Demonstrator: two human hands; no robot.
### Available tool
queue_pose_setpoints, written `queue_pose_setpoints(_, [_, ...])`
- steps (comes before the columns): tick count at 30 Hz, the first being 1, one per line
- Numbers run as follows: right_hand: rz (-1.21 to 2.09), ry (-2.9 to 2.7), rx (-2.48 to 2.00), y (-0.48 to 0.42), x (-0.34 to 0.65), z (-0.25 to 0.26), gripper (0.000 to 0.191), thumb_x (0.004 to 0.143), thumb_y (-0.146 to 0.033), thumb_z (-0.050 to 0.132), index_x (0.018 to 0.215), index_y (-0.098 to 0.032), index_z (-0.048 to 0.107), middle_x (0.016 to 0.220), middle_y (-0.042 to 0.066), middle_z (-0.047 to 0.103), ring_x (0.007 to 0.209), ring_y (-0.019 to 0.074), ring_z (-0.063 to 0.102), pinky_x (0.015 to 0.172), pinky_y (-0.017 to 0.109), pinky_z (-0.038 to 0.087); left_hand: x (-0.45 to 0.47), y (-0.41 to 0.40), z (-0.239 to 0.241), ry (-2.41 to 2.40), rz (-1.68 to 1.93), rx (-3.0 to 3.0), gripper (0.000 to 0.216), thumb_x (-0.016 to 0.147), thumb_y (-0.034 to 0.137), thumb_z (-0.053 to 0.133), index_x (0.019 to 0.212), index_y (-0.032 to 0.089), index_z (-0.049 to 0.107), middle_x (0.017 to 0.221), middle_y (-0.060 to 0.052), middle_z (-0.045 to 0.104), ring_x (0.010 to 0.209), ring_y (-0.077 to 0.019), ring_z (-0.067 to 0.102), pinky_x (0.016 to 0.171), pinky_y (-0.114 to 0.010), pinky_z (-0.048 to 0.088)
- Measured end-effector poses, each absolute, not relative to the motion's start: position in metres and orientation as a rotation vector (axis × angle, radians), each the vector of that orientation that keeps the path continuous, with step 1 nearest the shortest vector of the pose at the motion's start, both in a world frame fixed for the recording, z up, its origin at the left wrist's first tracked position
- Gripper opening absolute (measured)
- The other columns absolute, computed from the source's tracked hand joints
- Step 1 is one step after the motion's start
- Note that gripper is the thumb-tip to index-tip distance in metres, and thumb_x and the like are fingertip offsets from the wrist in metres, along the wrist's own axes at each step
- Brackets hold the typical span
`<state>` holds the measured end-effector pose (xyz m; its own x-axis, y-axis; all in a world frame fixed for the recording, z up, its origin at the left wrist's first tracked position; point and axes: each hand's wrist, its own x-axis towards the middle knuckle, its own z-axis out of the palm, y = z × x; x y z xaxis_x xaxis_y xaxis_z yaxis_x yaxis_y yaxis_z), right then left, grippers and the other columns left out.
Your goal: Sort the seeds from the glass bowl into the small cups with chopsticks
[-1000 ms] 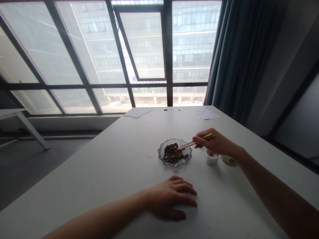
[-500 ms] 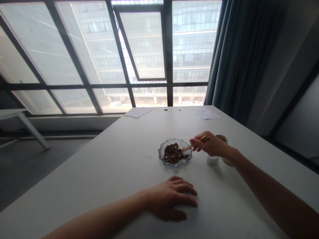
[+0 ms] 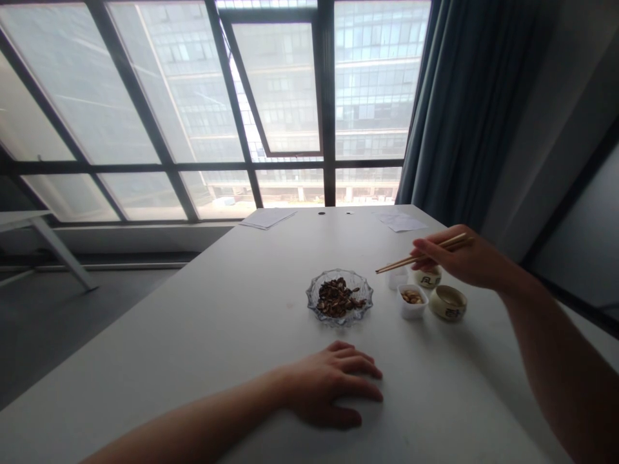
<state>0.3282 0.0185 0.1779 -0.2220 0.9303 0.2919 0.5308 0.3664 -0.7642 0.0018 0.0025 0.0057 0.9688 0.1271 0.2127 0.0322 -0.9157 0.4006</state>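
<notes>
My right hand (image 3: 467, 261) is closed on a pair of wooden chopsticks (image 3: 411, 260), raised above the small cups, tips pointing left over a small white cup (image 3: 398, 278). Whether the tips hold anything is too small to tell. A scalloped glass dish (image 3: 339, 298) of dark dried pieces sits mid-table. Right of it stands a white square cup (image 3: 412, 301) with pale nuts, then a beige round cup (image 3: 448, 302), and another round cup (image 3: 428, 278) behind, under my hand. My left hand (image 3: 333, 383) lies flat on the white table (image 3: 217, 335), fingers spread, holding nothing.
Papers lie at the far table edge, one sheet (image 3: 267, 218) left and another sheet (image 3: 401, 222) right. Large windows fill the back wall. A dark curtain (image 3: 464, 109) hangs right. Another table's leg (image 3: 58, 251) stands at the left over the floor.
My right hand lifted the chopsticks out of the glass dish and swung up and right, over the small cups. The cups it covered now show. My left hand stayed put.
</notes>
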Motion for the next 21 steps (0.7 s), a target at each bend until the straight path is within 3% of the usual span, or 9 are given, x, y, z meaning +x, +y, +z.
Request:
queue_pose_setpoints(6, [0.578,-1.732,-1.552,-0.010,0.393,0.205,0.050,0.083,-0.069,0.076,0.083,-0.020,0.086,0.085,0.016,0.083,0.079,0.0344,0.081,0.071,0.040,0.068,0.001,0.002,0.008,0.114,0.315,2.709,0.055,0.096,0.057,0.063,0.143,0.030,0.058,0.151,-0.009,0.060,0.143,-0.0285,0.054,0.127,-0.045,0.030])
queue_pose_setpoints(11, [0.768,-1.697,-1.665,-0.004,0.411,0.198,0.042,0.073,-0.062,0.087,0.074,-0.020,0.086,0.084,0.019,0.082,0.082,0.0366,0.081,0.074,0.040,0.068,0.000,0.003,0.010,0.115,0.297,2.716,0.055,0.095,0.057,0.064,0.143,0.030,0.058,0.150,-0.010,0.060,0.143,-0.0294,0.054,0.126,-0.046,0.031])
queue_pose_setpoints(21, [0.777,-1.765,-1.649,0.014,0.397,0.192,0.039,0.078,-0.056,0.085,0.080,-0.017,0.087,0.085,0.017,0.082,0.083,0.0344,0.081,0.077,0.039,0.067,0.001,0.002,0.007,0.108,0.342,2.720,0.054,0.095,0.057,0.064,0.142,0.030,0.059,0.152,-0.007,0.060,0.143,-0.0271,0.054,0.126,-0.043,0.030])
